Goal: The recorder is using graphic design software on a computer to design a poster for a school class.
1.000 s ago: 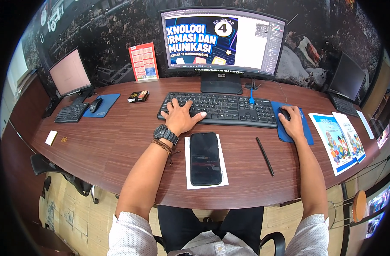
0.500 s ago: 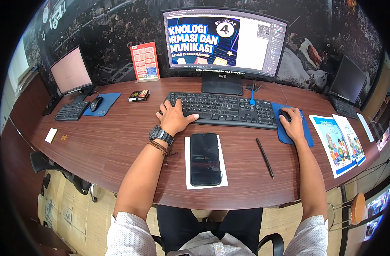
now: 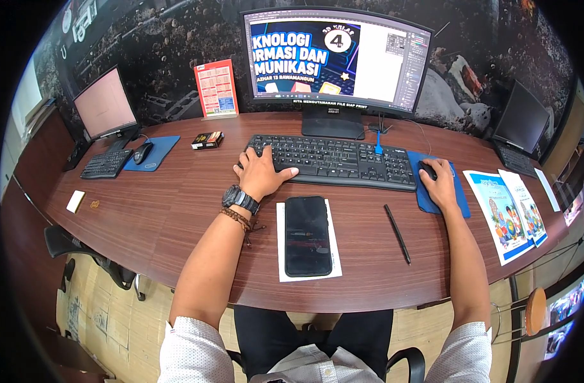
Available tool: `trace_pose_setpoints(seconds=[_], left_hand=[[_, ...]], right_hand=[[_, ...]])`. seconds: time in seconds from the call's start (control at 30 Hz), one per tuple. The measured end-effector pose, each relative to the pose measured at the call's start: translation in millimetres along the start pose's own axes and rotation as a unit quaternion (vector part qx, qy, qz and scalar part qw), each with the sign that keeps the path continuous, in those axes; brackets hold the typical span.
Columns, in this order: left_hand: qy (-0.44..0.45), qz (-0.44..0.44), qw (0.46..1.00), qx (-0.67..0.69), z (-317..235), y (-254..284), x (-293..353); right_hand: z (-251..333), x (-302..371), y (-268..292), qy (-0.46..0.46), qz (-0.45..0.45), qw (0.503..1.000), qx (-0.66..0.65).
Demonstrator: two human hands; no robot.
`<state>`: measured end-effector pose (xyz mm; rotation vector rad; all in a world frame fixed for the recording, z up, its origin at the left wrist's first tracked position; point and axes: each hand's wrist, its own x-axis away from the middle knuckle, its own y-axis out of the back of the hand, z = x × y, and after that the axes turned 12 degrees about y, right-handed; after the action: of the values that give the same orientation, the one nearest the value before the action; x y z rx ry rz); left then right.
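Note:
My left hand [image 3: 260, 173] rests on the left end of a black keyboard [image 3: 330, 159], fingers spread and the thumb stretched out along its front edge. A dark watch [image 3: 241, 199] and brown bead bracelets [image 3: 236, 219] circle that wrist. Over on the right, my right hand [image 3: 440, 186] curls over a black computer mouse [image 3: 426, 171] on a blue mouse pad [image 3: 461, 198]. Behind the keyboard stands a curved monitor [image 3: 384, 64] showing a colourful graphic layout with tool panels. A black smartphone [image 3: 307, 236] lies on white paper [image 3: 335, 265] between my forearms.
A black pen [image 3: 397, 235] lies right of the phone. Illustrated blue-and-white sheets [image 3: 501, 220] sit near the right edge. At the left are a second monitor [image 3: 105, 104], keyboard [image 3: 105, 165] and mouse [image 3: 143, 152]. A small box [image 3: 207, 140] stands before a red calendar [image 3: 216, 89].
Both hands keep their places on the keyboard and mouse. The view has tilted very slightly, so the monitor and desk things appear a little higher in the picture.

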<state>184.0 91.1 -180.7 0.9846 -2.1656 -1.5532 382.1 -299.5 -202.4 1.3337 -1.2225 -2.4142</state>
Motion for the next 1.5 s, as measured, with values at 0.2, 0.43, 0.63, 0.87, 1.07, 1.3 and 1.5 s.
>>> trace_pose_setpoints(seconds=[0.2, 0.43, 0.63, 0.87, 1.07, 1.3, 1.5], left_hand=[[0.002, 0.006, 1.0, -0.001, -0.8, 0.9, -0.3], [0.0, 0.002, 1.0, 0.009, 0.8, -2.3, -2.2], [-0.002, 0.003, 1.0, 0.007, 0.7, -2.4, -1.6], [-0.001, 0.001, 1.0, 0.005, 2.8, -2.7, -1.9], [-0.002, 0.002, 1.0, 0.002, -0.7, -2.2, -1.7], [0.002, 0.013, 1.0, 0.002, -1.0, 1.8, 0.0], [-0.001, 0.005, 1.0, 0.012, 4.3, -2.0, -4.8]], right_hand=[[-0.9, -0.1, -0.8, 0.0, -0.001, 1.0, 0.0], [-2.9, -0.4, -1.5, 0.003, -0.004, 1.0, -0.009], [-2.8, 0.1, -0.8, 0.004, -0.001, 1.0, -0.001], [2.4, -0.3, 0.1, -0.003, 0.005, 1.0, 0.006], [-3.1, 0.3, 0.7, -0.002, 0.004, 1.0, -0.002], [0.5, -0.6, 0.8, -0.009, 0.011, 1.0, -0.002], [5.1, -1.9, 3.0, -0.015, 0.018, 1.0, -0.004]])
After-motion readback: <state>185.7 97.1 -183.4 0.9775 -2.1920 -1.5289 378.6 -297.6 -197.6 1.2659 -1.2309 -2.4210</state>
